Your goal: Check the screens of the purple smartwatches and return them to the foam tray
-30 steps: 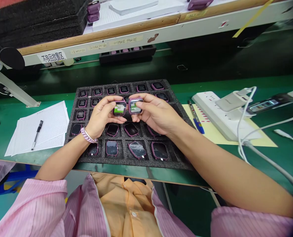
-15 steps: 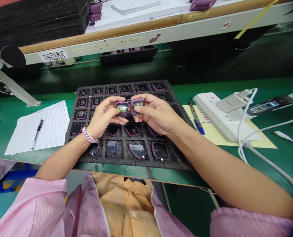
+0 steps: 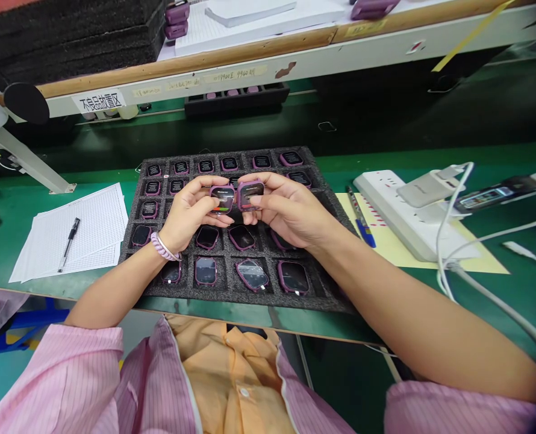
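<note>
Side by side above a dark foam tray (image 3: 245, 295), my hands hold two purple-cased smartwatch bodies without straps. Fingers and thumb of my left hand (image 3: 189, 211) are closed on the left smartwatch (image 3: 225, 194), thumb at its lit screen. My right hand (image 3: 286, 208) grips the right smartwatch (image 3: 249, 190) the same way, its thumb across the lower part of the screen. The two cases sit edge to edge; whether they touch I cannot tell. Below, the tray's compartments hold several more purple smartwatches (image 3: 294, 276); those at the back show lit text, the front ones are dark. My hands hide some compartments.
Left lie gridded paper sheets (image 3: 37, 241) with a black pen (image 3: 69, 244). Right are a blue pen (image 3: 364, 226), yellow paper (image 3: 485, 259), a white power strip (image 3: 397, 217) with a charger and loose cables (image 3: 439, 253). A shelf edge (image 3: 313, 51) crosses above the bench.
Both held screens have changed: the green and white display has given way to a darker one with small red, orange or green marks. My hands have hardly moved.
</note>
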